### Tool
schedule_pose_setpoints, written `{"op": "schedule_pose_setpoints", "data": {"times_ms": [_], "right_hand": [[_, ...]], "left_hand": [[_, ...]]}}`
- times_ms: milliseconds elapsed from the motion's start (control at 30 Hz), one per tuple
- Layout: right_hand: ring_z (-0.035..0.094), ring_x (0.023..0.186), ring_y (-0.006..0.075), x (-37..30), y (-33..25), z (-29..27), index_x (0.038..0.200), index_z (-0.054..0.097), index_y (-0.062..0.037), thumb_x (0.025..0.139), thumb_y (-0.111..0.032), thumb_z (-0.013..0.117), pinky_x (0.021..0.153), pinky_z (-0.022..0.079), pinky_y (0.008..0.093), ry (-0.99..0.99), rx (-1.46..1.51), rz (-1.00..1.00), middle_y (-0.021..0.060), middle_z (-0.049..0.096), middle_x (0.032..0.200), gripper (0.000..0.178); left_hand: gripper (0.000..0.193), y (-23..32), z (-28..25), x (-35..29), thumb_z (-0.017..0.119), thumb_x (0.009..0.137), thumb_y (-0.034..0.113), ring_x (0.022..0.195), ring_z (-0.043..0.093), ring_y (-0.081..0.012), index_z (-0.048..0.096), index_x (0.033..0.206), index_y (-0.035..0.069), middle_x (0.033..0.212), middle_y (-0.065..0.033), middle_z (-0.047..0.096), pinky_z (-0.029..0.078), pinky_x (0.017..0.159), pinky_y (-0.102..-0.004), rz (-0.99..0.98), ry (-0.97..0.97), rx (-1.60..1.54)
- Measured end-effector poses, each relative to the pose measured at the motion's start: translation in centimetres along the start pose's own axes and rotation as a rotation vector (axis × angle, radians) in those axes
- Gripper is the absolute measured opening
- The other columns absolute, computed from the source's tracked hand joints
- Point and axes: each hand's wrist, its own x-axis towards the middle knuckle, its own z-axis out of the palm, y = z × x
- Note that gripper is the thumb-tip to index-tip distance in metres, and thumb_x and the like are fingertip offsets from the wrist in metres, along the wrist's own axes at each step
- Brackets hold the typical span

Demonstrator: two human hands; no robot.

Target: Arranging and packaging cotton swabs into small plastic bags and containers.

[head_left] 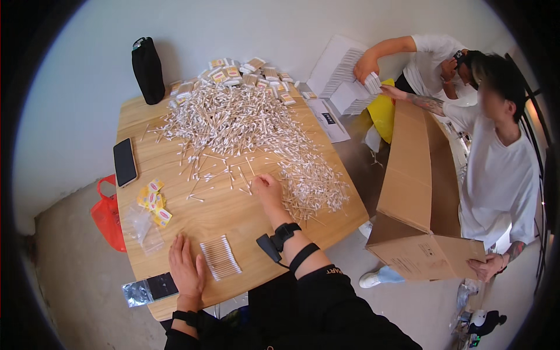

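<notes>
My left hand [185, 269] lies flat on the wooden table [192, 224] near its front edge, fingers stretched out and holding nothing. Just right of it, a neat row of cotton swabs [220, 257] is laid side by side. My right hand [268, 190] reaches to the near edge of a big heap of loose cotton swabs [233, 116]. Its fingers are pinched together, and a single cotton swab [250, 166] sticks out from the fingertips. Several loose swabs lie scattered just left of that hand.
Packed swabs [230, 73] are piled behind the heap. At the left are a black pouch [147, 71], a phone [124, 162], yellow labels [153, 201], clear bags [143, 227] and a dark phone-like item [162, 286]. Two people stand right, by a large cardboard box [405, 169].
</notes>
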Motion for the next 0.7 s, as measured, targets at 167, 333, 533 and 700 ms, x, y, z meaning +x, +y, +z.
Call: {"op": "schedule_pose_setpoints", "data": {"times_ms": [167, 333, 533, 700], "right_hand": [[0.062, 0.075, 0.0215, -4.7, -0.9, -1.2, 0.086, 0.068, -0.0071, 0.077, -0.019, 0.070, 0.068, 0.050, 0.0353, -0.122, -0.053, -0.165, 0.0081, 0.063, 0.080, 0.015], [0.061, 0.080, 0.0198, -7.5, -3.2, 0.0, 0.093, 0.062, -0.0078, 0.077, -0.020, 0.072, 0.068, 0.049, 0.0337, -0.281, -0.467, -0.290, 0.0061, 0.059, 0.091, 0.022], [0.061, 0.081, 0.0249, -6.4, -3.4, 2.6, 0.102, 0.057, -0.0119, 0.076, -0.020, 0.071, 0.069, 0.050, 0.0371, -0.026, -0.525, -0.338, 0.0069, 0.058, 0.095, 0.030], [0.059, 0.086, 0.0345, -5.7, -3.6, 3.3, 0.094, 0.057, -0.0127, 0.077, -0.017, 0.066, 0.070, 0.049, 0.0440, -0.123, -0.529, -0.293, 0.0125, 0.057, 0.093, 0.019]], "left_hand": [[0.047, -0.1, -0.2, -0.3, 0.055, 0.087, 0.020, 0.130, 0.037, -0.0386, 0.047, 0.128, -0.002, 0.139, -0.0196, 0.042, 0.028, 0.110, -0.0467, -0.022, 0.007, -0.005], [0.048, -0.4, 0.2, -0.4, 0.057, 0.086, 0.019, 0.130, 0.036, -0.0386, 0.048, 0.127, -0.002, 0.139, -0.0197, 0.041, 0.027, 0.110, -0.0467, -0.010, 0.016, -0.005], [0.047, -0.1, 0.3, -0.3, 0.059, 0.084, 0.017, 0.130, 0.037, -0.0384, 0.049, 0.126, -0.002, 0.139, -0.0199, 0.042, 0.027, 0.109, -0.0469, -0.012, 0.020, -0.028], [0.047, 0.1, 0.1, -0.5, 0.059, 0.083, 0.017, 0.129, 0.037, -0.0390, 0.050, 0.124, -0.003, 0.139, -0.0202, 0.042, 0.027, 0.109, -0.0471, -0.017, 0.009, -0.018]]}}
